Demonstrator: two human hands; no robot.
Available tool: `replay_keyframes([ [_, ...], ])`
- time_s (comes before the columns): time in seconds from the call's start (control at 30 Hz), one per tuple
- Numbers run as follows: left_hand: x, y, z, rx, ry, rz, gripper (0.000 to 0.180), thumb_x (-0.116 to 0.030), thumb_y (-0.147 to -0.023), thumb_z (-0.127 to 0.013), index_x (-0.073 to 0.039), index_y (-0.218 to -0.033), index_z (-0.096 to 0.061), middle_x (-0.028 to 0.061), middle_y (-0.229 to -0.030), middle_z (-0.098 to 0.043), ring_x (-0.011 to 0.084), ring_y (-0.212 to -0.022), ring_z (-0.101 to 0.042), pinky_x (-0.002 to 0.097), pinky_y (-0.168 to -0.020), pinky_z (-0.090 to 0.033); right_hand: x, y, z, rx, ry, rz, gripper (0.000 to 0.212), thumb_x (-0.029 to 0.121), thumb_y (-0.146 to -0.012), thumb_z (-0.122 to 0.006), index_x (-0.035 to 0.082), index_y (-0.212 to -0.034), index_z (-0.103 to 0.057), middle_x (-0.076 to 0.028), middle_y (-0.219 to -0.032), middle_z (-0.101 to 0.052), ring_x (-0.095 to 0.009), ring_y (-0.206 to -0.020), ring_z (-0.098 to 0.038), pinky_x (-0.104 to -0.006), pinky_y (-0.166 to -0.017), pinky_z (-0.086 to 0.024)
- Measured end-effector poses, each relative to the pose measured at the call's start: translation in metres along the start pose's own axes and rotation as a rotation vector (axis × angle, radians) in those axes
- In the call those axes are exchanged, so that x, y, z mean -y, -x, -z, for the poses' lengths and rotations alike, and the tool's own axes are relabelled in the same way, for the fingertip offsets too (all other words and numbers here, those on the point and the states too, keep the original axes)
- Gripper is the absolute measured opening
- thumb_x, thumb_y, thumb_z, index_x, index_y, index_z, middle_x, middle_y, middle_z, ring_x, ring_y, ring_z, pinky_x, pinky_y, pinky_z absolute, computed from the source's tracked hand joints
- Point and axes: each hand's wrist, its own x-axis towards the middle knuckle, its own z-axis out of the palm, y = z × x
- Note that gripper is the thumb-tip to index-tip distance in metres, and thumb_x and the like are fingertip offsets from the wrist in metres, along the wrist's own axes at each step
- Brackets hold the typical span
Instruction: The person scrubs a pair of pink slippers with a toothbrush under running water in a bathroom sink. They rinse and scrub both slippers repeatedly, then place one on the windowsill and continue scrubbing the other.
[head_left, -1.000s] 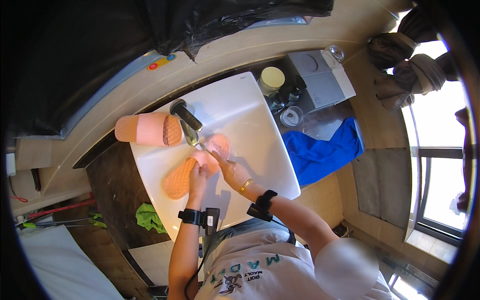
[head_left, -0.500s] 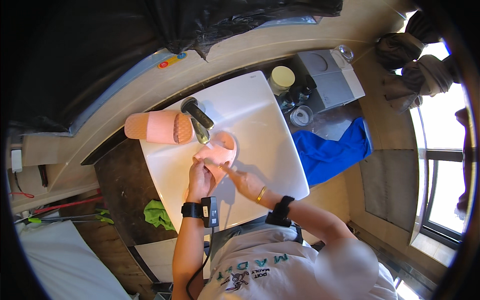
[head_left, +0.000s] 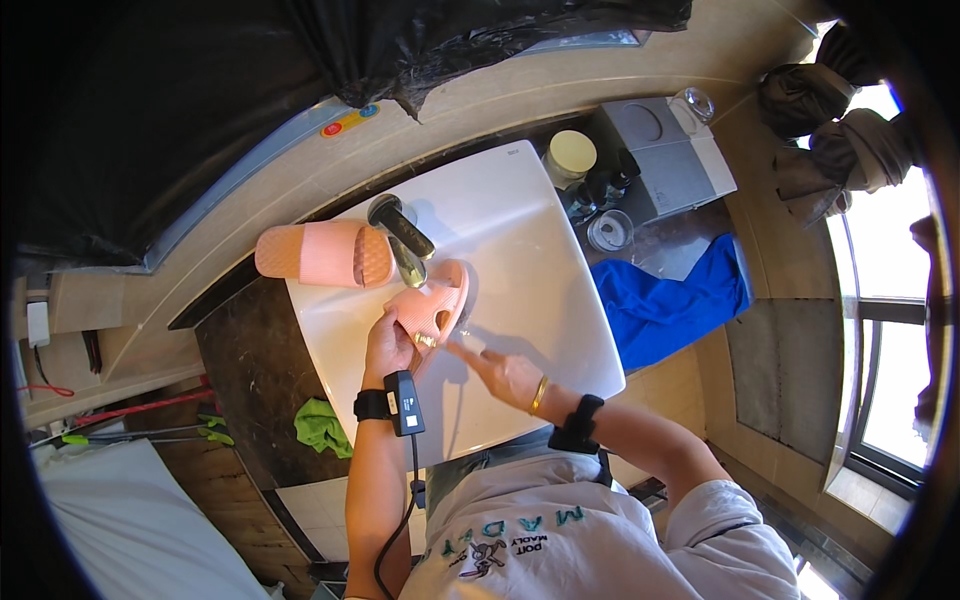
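Since a second ago, the pink slipper (head_left: 432, 303) has tipped sideways and the right grip (head_left: 507, 378) has drawn back. Dark worktop (head_left: 240, 370) carries a white sink (head_left: 530, 270); the slipper is over its basin, near the tap (head_left: 405, 245), clasped by the left grip (head_left: 385, 345); whether the right grip holds anything is unclear

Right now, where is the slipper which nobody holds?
In the head view, the slipper lies at the left, over the sink rim, beside the tap.
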Motion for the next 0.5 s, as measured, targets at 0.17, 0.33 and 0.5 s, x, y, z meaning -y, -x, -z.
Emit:
replay_keyframes([
  [0.17,-0.001,-0.008,0.006,-0.010,0.047,0.004,0.029,-0.017,-0.096,-0.048,0.002,-0.117,-0.047,0.0159,-0.120,-0.055,0.0259,-0.111,-0.054,0.0397,-0.099,-0.043,0.000,0.005,-0.005,-0.339,-0.034,-0.237,0.065,0.005,-0.082,-0.048,0.019,-0.142,-0.031,-0.012,-0.070,-0.059,-0.032,-0.061,-0.061,-0.0428,-0.058,-0.051],
  [0.33,-0.002,-0.007,0.003,0.018,0.178,0.070,0.033,-0.017,-0.094,-0.052,0.001,-0.121,-0.046,0.0138,-0.120,-0.055,0.0251,-0.112,-0.053,0.0381,-0.100,-0.042,-0.002,0.000,-0.012,-0.182,-0.031,-0.094,0.054,0.009,-0.086,-0.050,0.017,-0.138,-0.037,-0.012,-0.071,-0.060,-0.035,-0.060,-0.060,-0.0427,-0.057,-0.050],
  [0.5,0.001,0.013,-0.007,0.220,-0.081,0.010,0.037,-0.011,-0.091,-0.052,0.001,-0.125,-0.042,0.0134,-0.122,-0.052,0.0249,-0.115,-0.051,0.0384,-0.099,-0.044,-0.013,-0.011,0.007,-0.509,-0.203,-0.121,0.044,0.012,-0.087,-0.055,0.013,-0.130,-0.045,-0.014,-0.070,-0.060,-0.033,-0.060,-0.060,-0.0408,-0.054,-0.049],
])
